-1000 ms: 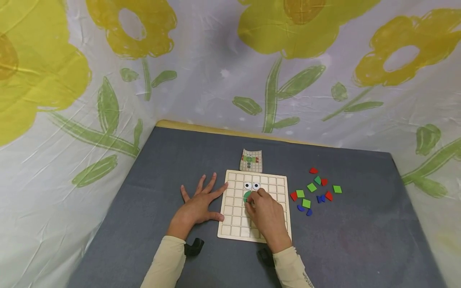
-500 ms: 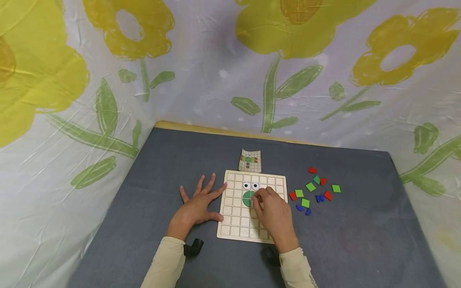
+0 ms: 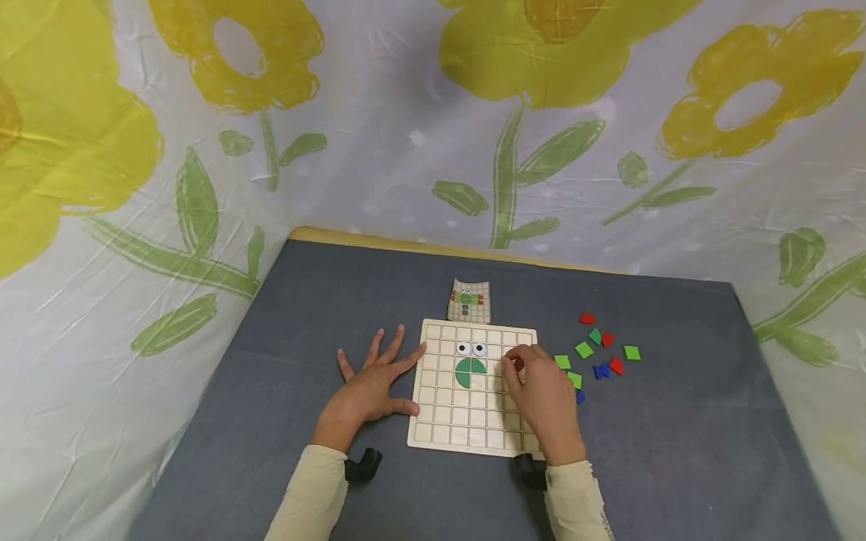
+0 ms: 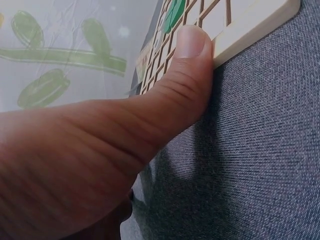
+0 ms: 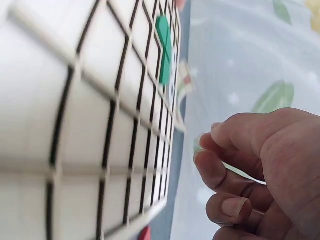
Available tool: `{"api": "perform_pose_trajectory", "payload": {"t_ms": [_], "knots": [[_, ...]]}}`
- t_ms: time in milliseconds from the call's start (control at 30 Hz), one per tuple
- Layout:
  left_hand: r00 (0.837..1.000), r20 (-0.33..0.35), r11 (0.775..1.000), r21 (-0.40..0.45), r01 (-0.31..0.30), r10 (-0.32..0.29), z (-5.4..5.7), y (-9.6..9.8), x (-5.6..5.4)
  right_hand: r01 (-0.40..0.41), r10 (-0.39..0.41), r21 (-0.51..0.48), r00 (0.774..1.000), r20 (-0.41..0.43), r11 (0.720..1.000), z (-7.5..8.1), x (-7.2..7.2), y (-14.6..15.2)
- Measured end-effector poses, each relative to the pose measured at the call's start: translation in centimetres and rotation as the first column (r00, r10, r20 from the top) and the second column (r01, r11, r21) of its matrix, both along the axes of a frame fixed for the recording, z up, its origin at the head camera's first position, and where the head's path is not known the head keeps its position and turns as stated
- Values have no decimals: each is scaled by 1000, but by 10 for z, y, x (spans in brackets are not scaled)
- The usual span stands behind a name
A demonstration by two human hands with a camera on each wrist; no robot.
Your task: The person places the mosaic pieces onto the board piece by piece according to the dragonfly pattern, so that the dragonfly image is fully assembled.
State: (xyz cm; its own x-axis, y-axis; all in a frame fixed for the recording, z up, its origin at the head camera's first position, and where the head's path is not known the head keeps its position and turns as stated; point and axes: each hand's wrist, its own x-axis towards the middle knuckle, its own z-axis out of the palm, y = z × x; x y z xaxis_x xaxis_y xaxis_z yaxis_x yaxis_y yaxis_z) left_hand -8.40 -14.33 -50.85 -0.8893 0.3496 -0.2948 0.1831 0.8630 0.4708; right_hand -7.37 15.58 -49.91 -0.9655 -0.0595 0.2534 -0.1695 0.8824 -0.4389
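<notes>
A wooden grid board (image 3: 443,415) lies on the dark table. My left hand (image 3: 368,391) is spread at its left edge; in the left wrist view the thumb (image 4: 185,75) rests on the board's rim. Three green quarter-circle tiles (image 3: 463,376) sit together on the grid, below two eye tiles (image 3: 463,349). Over the board's right side hovers my right hand (image 3: 544,394), its fingers loosely curled. Up close in the right wrist view, that hand (image 5: 270,160) shows thumb and fingertips near each other, with nothing visible between them.
Right of the board lie scattered loose tiles: red ones (image 3: 616,366), light green squares (image 3: 584,350), a darker green piece (image 3: 594,336) and blue ones (image 3: 601,371). A small pattern card (image 3: 479,312) touches the board's far edge. A flower-printed cloth (image 3: 379,165) hangs behind the table.
My right hand has moved right, away from the green tiles and toward the loose pieces, uncovering the three green quarter-circles. My left hand stays at the board's edge.
</notes>
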Motion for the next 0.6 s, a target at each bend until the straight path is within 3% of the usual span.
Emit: {"api": "perform_pose_trajectory", "payload": {"t_ms": [267, 600], "knots": [[1000, -6, 1000, -3, -2, 2, -3, -1, 1, 87, -88, -29, 996, -17, 996, 3, -7, 36], [1000, -15, 1000, 19, -4, 4, -3, -1, 1, 199, -199, -21, 980, 27, 980, 9, -17, 76]]}}
